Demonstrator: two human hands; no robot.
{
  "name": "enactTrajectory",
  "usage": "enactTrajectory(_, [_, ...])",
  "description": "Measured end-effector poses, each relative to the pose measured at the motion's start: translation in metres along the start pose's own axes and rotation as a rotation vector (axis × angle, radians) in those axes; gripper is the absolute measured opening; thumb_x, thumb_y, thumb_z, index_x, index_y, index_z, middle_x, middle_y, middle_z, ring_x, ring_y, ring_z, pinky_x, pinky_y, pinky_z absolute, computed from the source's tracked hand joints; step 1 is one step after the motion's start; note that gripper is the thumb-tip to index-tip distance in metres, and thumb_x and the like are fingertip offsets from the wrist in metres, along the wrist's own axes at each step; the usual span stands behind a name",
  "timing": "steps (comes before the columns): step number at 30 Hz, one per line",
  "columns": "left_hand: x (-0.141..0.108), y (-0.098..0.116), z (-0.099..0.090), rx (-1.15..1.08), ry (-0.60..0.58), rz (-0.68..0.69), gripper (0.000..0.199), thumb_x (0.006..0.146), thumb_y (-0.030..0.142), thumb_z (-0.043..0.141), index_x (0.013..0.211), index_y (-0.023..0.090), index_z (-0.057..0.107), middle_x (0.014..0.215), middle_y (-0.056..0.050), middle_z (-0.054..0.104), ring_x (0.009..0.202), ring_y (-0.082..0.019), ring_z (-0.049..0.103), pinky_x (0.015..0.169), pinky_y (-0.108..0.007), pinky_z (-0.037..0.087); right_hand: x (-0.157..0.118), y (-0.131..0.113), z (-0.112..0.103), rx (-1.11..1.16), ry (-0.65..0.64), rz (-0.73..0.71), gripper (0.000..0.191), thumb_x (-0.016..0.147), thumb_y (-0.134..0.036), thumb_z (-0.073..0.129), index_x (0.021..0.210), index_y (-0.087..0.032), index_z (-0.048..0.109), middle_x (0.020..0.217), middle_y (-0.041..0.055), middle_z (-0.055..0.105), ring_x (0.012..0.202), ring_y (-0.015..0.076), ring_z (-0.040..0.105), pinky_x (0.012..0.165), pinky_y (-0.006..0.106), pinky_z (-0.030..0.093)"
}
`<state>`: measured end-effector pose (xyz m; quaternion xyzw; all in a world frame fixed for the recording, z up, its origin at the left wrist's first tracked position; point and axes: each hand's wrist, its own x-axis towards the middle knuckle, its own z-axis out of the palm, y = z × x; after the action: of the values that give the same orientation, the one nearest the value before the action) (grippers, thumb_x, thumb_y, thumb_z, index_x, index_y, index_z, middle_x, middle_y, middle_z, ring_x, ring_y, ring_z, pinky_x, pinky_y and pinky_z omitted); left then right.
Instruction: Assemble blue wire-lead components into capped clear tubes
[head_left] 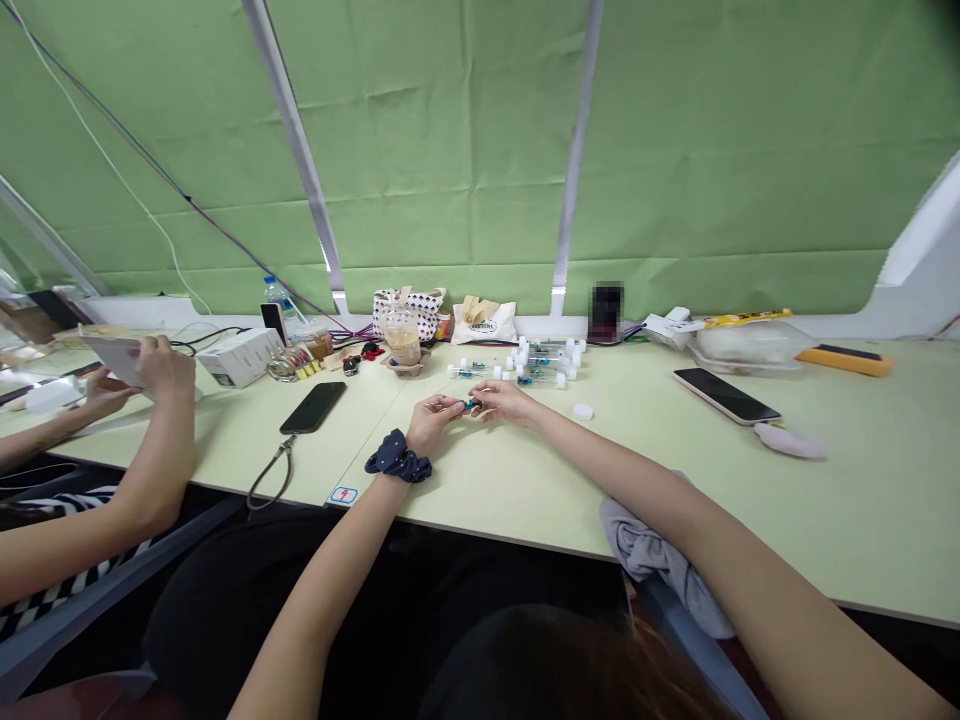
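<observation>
My left hand (pixel 432 420), with a dark dotted scrunchie (pixel 399 457) on its wrist, is closed on a small teal-and-dark piece (pixel 471 405). Its exact kind is too small to make out. From the other side, the fingertips of my right hand (pixel 504 402) pinch the same piece, so both hands meet over the table. Just beyond them lie several clear tubes (pixel 551 358) with white ends and blue parts inside. Right of my right hand a small white cap-like piece (pixel 583 411) rests on the tabletop.
Left of my hands lies a black phone (pixel 313 407) with a strap; another phone (pixel 726 396) is at right. A drink cup (pixel 403 345), white pouch (pixel 484 322) and plastic container (pixel 746 345) stand behind. At far left, a co-worker's hands (pixel 165 365) hold a pale flat object.
</observation>
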<state>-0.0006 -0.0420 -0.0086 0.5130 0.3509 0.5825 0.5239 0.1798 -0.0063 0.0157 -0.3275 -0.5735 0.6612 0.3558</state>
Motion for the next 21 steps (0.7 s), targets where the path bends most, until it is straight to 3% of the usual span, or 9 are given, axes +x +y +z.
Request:
enactTrajectory(5, [0.0009,-0.0013,-0.0016,0.006,0.019,-0.019,0.035,0.053,0.033,0.085,0.073,0.011,0.067,0.078,-0.007,0.070,0.070,-0.017,0.065,0.078,-0.036,0.049,-0.0019,-0.0016,0.0014,-0.019,0.026,0.008,0.015,0.082,-0.028,0.065,0.086,-0.016,0.057,0.078,0.0042,0.066,0.063,0.0126,0.064,0.054,0.026,0.054])
enactTrajectory(12, [0.0010,-0.0016,-0.0026,0.006,0.008,-0.010,0.034,0.055,0.035,0.084,0.074,0.012,0.067,0.079,-0.008,0.071,0.075,-0.019,0.066,0.079,-0.036,0.049,-0.0025,-0.0017,-0.0039,0.047,-0.107,-0.020,0.021,0.076,-0.019,0.070,0.093,-0.016,0.059,0.085,0.0067,0.068,0.078,0.0162,0.066,0.065,0.029,0.055])
enactTrajectory(18, [-0.0005,-0.0026,-0.0007,0.026,-0.032,-0.011,0.033,0.055,0.033,0.084,0.075,0.012,0.067,0.078,-0.007,0.071,0.076,-0.020,0.067,0.082,-0.038,0.049,0.0012,0.0009,-0.0032,-0.014,0.059,0.009,0.010,0.078,-0.019,0.066,0.084,-0.015,0.059,0.072,0.0038,0.066,0.061,0.0121,0.062,0.055,0.023,0.051])
enactTrajectory(21, [-0.0003,-0.0025,-0.0008,0.030,-0.016,-0.012,0.034,0.054,0.033,0.084,0.075,0.012,0.067,0.078,-0.007,0.071,0.075,-0.019,0.066,0.081,-0.037,0.049,0.0003,-0.0001,-0.0016,-0.014,0.059,0.016,0.011,0.078,-0.022,0.066,0.083,-0.016,0.059,0.072,0.0032,0.065,0.058,0.0109,0.061,0.053,0.022,0.049])
